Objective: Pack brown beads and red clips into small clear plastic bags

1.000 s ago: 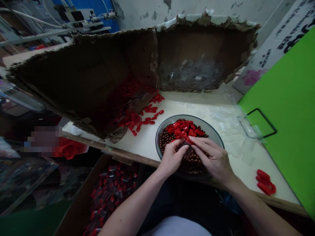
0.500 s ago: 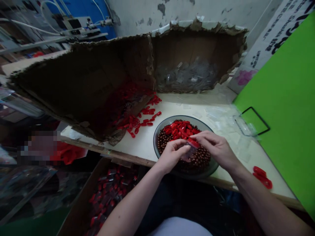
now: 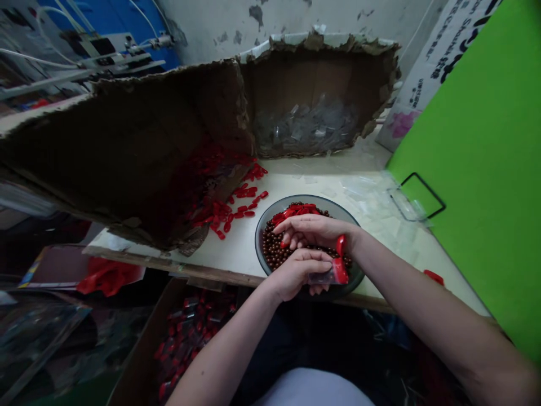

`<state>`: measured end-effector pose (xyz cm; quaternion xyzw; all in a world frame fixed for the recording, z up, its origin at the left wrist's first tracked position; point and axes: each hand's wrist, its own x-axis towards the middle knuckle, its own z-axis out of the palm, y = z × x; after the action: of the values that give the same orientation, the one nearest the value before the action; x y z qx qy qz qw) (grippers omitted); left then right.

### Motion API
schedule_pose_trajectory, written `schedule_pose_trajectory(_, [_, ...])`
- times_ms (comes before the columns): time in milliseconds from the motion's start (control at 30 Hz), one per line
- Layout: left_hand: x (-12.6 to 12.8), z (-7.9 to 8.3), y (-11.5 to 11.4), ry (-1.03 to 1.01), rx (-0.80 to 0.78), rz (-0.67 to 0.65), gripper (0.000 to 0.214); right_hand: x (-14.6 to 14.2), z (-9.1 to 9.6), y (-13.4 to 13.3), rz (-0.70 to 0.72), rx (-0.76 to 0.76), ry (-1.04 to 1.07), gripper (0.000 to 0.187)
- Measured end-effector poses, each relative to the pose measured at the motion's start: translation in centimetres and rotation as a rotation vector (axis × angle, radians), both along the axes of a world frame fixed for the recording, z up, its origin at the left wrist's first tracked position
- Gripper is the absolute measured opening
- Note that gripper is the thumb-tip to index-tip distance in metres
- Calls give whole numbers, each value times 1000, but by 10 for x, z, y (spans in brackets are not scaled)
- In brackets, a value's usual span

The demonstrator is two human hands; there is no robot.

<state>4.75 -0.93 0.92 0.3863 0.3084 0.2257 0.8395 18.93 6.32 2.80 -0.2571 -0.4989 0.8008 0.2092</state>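
Left hand (image 3: 299,275), fingers closed on clear plastic bag (image 3: 323,278); right hand (image 3: 315,231), grip unclear, above bowl (image 3: 258,254). Risk: a slipping bag scatters brown beads (image 3: 274,251).

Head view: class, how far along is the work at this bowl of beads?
Done: filled clear bags lie in the box below the bench. In hand: the left hand holds a small clear bag, a red piece in its mouth, pinched by the right hand. Remaining: red pieces and brown beads in the bowl, more red pieces loose beside it.
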Motion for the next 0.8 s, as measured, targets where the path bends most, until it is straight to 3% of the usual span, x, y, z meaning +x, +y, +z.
schedule_pose_trajectory(67, [-3,-1,1,8,5,42,31,6,7,-12,-49,88,10,36])
schedule_pose_trajectory(233, [8,-5,1,62,73,243,36,11,6,-38,-425,352,-162,41])
schedule_pose_trajectory(400, [30,-7,-6,243,288,534,52,-3,-3,-55,-598,239,-47,50])
schedule_pose_trajectory(600, [25,5,-20,426,559,531,48,-6,-6,-73,-576,223,7,46])
schedule_pose_trajectory(700, [23,7,-23,452,555,522,48,-9,-6,-82,-623,258,-19,45])
schedule_pose_trajectory(800, [21,5,-21,404,475,440,51,-17,-1,-85,-635,171,6,52])
